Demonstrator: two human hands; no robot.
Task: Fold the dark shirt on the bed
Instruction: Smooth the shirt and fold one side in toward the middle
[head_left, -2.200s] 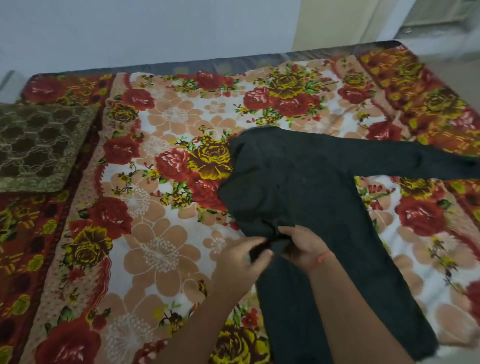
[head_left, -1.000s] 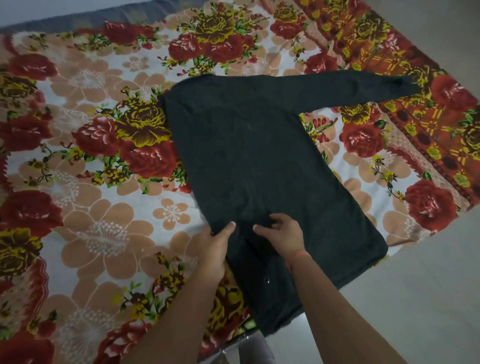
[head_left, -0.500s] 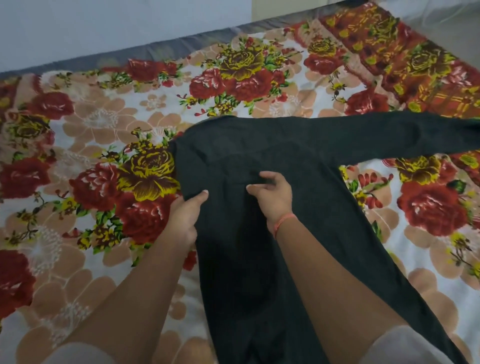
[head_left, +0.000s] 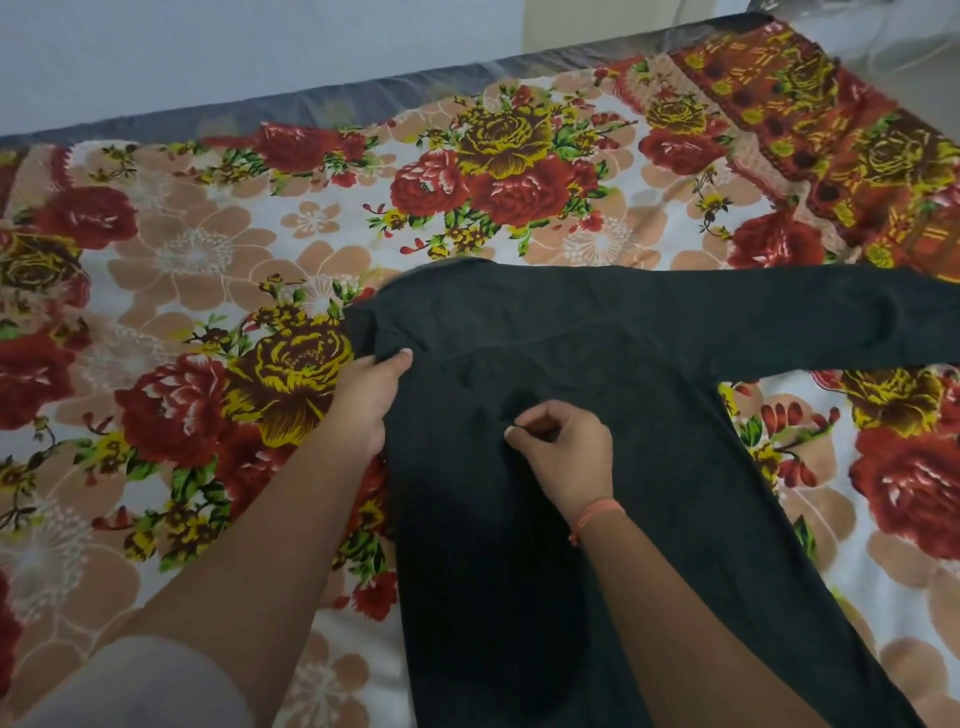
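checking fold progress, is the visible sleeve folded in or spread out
Spread out: the sleeve lies flat, extended sideways from the dark shirt across the bedspread.

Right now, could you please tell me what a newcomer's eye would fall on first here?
The dark shirt lies across the middle of the loud floral bedspread, one long sleeve stretched out to the right. The left hand grips the shirt's folded left edge near the shoulder. The right hand, an orange thread bracelet on its wrist, pinches the cloth at the shirt's middle.
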